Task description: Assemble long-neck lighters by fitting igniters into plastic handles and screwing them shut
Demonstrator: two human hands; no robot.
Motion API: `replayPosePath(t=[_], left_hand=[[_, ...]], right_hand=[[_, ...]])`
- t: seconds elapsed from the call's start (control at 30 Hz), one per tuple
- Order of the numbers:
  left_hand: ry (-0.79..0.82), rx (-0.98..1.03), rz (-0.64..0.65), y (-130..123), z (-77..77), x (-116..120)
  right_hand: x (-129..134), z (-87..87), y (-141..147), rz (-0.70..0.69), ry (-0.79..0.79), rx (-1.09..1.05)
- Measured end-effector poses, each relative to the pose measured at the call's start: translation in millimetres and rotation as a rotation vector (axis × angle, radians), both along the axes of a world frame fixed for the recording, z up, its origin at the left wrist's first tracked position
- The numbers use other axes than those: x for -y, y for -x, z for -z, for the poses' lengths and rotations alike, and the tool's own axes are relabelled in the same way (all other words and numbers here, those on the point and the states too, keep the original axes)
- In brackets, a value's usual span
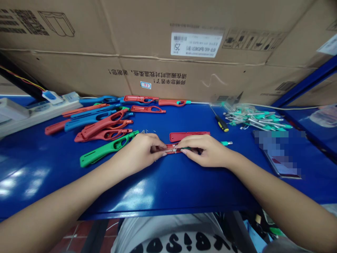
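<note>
Between my hands is an open red lighter casing (171, 147), lying low over the blue table with small clear and metal inner parts showing inside it. My left hand (146, 149) pinches its left end between thumb and forefinger. Over the right part, my right hand (204, 149) has its fingers and thumb closed, covering much of the casing. A green collar with a metal tip (228, 143) sticks out beyond my right hand. Just behind lies another red casing half (189, 136). Near my left hand are a green lighter casing (105, 151) and tiny pale bits.
Several red and blue lighter casings (100, 121) are piled at left beside a white power strip (34, 116). At right are a screwdriver (222, 123), a heap of green-and-metal lighter nozzles (258, 117) and a phone (279, 154). A large cardboard box (147, 38) stands behind.
</note>
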State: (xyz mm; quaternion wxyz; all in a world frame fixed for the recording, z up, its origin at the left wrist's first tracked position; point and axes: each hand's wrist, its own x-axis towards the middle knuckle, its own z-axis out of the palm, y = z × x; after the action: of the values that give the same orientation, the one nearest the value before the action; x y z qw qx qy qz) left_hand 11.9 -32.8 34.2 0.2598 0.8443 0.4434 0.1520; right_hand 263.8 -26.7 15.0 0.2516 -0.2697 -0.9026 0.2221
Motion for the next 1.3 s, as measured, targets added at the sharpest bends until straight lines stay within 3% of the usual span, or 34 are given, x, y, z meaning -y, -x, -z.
replayPosePath(t=[0.4,1.3], left_hand=[[0.037,0.038,-0.028,0.0,2.6,0.2],[0.0,0.0,-0.011,3.1,-0.3,-0.2]], right_hand=[[-1.9,1.1,-1.3,0.002,0.077,-0.023],[1.4,-3.7,0.9,-0.005,-0.007,0.048]])
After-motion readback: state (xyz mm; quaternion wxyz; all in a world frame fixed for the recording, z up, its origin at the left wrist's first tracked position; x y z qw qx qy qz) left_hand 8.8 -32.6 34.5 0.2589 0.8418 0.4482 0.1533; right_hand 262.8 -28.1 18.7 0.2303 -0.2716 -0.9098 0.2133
